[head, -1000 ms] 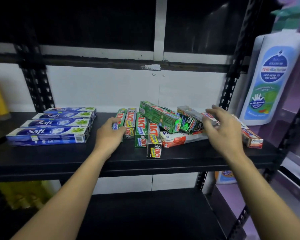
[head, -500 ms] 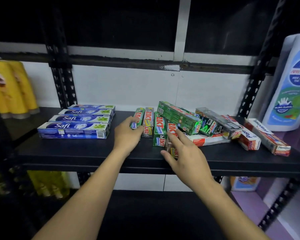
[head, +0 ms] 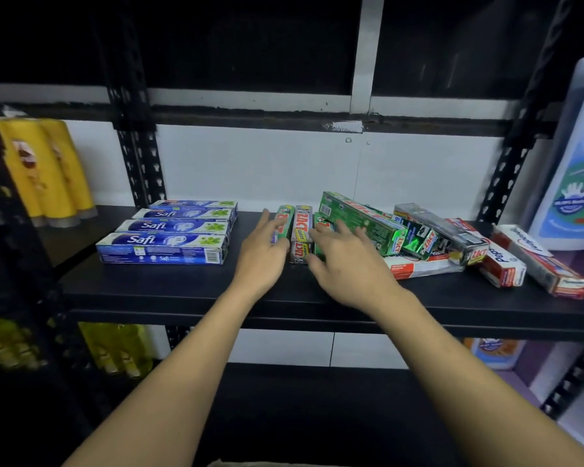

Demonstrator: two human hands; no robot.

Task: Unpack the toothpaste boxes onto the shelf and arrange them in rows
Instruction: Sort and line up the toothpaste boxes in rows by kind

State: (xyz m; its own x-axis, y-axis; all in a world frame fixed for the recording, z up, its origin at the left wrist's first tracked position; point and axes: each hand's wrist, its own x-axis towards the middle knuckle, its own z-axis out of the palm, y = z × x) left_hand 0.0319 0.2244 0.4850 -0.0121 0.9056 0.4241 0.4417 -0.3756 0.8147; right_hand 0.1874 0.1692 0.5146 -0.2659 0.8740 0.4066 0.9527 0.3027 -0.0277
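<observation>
Several blue Safi toothpaste boxes (head: 164, 247) lie in a neat row on the left of the black shelf (head: 182, 298). Small green and red Zact boxes (head: 300, 230) stand side by side at the middle. My left hand (head: 262, 251) rests flat against the leftmost green box, fingers spread. My right hand (head: 344, 261) lies over the right Zact boxes, fingers spread, hiding the front ones. A longer green box (head: 361, 220) leans on a loose pile to the right, with a dark box (head: 442, 234) and red-and-white boxes (head: 501, 264).
Yellow bottles (head: 44, 170) stand on the neighbouring shelf at the left. A large white hand-wash bottle (head: 577, 163) stands at the far right. Black perforated uprights (head: 139, 156) frame the bay. A lower shelf runs below.
My right hand has slid left and further in, from the front small box onto the Zact boxes beside my left hand. The view has shifted left.
</observation>
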